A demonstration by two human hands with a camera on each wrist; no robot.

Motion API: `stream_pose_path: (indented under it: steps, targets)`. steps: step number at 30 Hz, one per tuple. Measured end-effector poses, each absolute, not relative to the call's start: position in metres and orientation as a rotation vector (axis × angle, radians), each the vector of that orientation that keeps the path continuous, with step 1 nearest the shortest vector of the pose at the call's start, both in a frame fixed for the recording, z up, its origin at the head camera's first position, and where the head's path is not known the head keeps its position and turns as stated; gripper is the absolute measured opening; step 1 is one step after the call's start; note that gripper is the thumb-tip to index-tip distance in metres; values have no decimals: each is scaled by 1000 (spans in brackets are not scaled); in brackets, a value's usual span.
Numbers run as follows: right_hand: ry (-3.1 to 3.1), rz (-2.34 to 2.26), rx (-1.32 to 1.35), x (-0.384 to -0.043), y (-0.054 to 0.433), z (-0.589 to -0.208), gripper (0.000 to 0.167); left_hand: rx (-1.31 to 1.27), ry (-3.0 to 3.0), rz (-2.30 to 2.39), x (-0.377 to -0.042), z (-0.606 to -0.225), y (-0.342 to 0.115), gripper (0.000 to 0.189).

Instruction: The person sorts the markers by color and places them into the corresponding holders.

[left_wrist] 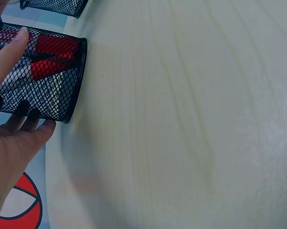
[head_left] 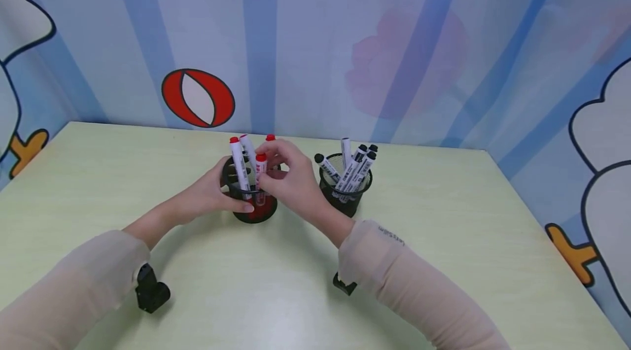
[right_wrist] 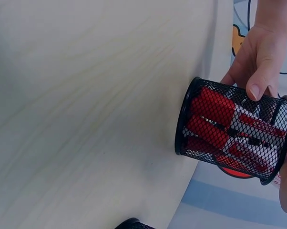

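Note:
A black mesh pen cup (head_left: 253, 213) stands upright on the table, holding several white markers with red ends. My left hand (head_left: 209, 188) grips its side, the thumb across the front of the mesh and the fingers behind, as the left wrist view also shows. My right hand (head_left: 296, 180) is over the cup's right rim and pinches a red-capped marker (head_left: 260, 166) whose lower part is inside the cup. Another red-capped marker (head_left: 238, 158) leans at the cup's left. Through the mesh in the right wrist view, red marker ends (right_wrist: 212, 105) rest near the bottom.
To the right, close to my right wrist, a second black mesh cup (head_left: 347, 205) holds several black-capped markers (head_left: 352, 172). The pale wooden table (head_left: 236, 295) ends at the back against a printed blue curtain (head_left: 315, 54).

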State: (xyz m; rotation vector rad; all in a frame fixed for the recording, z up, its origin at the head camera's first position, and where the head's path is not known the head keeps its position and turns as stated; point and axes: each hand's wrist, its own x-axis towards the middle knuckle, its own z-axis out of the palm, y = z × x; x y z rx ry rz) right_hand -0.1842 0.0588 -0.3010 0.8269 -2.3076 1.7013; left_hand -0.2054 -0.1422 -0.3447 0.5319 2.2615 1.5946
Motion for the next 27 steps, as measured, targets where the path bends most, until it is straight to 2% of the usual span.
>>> stream_pose_path:
  steps: [17, 27]
  targets:
    - [-2254, 1692, 983, -180, 60, -303, 30, 528, 2260, 1600, -202, -344, -142, 91]
    - [-2263, 1728, 960, -179, 61, -299, 34, 541, 2266, 1602, -203, -344, -142, 92]
